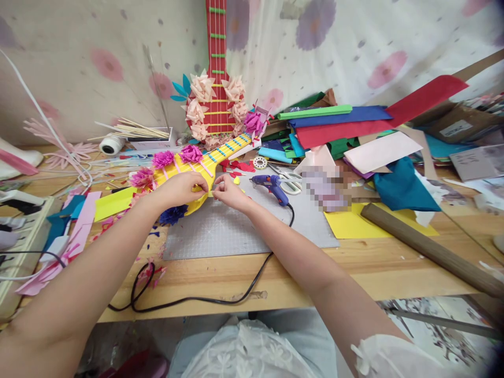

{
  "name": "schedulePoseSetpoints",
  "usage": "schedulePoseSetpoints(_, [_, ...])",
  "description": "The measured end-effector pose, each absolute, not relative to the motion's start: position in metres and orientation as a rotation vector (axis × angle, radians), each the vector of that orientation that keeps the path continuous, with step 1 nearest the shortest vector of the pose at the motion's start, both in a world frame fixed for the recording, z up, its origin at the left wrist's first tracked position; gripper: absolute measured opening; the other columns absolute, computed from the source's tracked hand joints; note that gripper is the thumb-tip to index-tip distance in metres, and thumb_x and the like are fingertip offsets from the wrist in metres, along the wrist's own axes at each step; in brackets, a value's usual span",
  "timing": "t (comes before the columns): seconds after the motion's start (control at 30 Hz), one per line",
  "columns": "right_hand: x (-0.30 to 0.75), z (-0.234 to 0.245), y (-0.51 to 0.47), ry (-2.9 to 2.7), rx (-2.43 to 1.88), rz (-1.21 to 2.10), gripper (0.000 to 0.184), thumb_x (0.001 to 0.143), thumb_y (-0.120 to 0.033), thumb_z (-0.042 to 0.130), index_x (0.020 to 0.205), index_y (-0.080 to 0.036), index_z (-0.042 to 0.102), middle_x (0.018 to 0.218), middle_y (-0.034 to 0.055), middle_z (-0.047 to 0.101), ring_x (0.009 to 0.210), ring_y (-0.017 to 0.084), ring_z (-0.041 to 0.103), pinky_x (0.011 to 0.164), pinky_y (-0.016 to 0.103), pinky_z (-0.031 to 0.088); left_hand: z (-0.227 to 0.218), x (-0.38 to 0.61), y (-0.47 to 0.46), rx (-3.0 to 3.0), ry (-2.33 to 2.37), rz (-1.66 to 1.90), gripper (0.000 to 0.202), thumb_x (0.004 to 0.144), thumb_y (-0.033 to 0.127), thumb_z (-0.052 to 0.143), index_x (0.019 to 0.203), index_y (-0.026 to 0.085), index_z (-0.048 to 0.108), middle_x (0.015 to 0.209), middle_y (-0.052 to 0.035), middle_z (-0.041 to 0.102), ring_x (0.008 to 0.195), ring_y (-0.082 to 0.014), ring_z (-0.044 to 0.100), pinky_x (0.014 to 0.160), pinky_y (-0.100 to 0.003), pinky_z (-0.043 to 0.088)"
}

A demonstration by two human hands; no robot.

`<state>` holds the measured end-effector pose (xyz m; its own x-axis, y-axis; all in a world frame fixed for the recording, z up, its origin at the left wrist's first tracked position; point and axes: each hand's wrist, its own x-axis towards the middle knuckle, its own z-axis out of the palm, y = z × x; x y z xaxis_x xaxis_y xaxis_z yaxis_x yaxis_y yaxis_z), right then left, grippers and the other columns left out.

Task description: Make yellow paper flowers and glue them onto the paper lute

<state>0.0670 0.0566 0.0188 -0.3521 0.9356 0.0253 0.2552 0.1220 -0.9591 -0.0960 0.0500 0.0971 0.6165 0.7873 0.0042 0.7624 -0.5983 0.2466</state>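
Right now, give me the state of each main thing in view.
Yellow guitar: face up, flower-trimmed
Red guitar: upright, flower-trimmed
Glue gun: lying down, corded
Scissors: lying down, partly hidden
Brown roll: rolled up
Left fingers: bent, grip unclear
Right fingers: bent, grip unclear

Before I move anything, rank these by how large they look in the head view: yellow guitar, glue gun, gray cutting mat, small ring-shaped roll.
1. Gray cutting mat, even partly covered
2. Yellow guitar
3. Glue gun, not counting its cord
4. Small ring-shaped roll
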Motion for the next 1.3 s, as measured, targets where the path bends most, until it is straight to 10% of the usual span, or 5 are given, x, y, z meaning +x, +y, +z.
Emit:
schedulePoseSetpoints(0.67, [0.066,0.03,0.048,-1.533,-1.051,1.549,0.023,0.076,-0.017,0.053,0.086,-0.022,0.032,0.062,-0.0084,0.054,0.054,0.008,0.054,0.054,0.02,0.042,0.102,-0.099,0.046,2.528,1.284,0.196,0.024,0.073,0.03,0.048,0.084,0.018,0.066,0.089,-0.004,0.067,0.083,-0.0166,0.059,0.078,-0.028,0.043])
schedulePoseSetpoints(1.3, [0.054,0.029,0.04,-1.792,-1.158,0.976,0.037,0.068,-0.009,0.055,0.096,-0.023,0.034,0.077,-0.0048,0.057,0.072,0.011,0.059,0.069,0.027,0.045,0.099,-0.101,0.044,2.401,1.296,0.34,0.019,0.071,0.029,0.051,0.085,0.018,0.054,0.088,-0.003,0.063,0.083,-0.0173,0.059,0.076,-0.031,0.045])
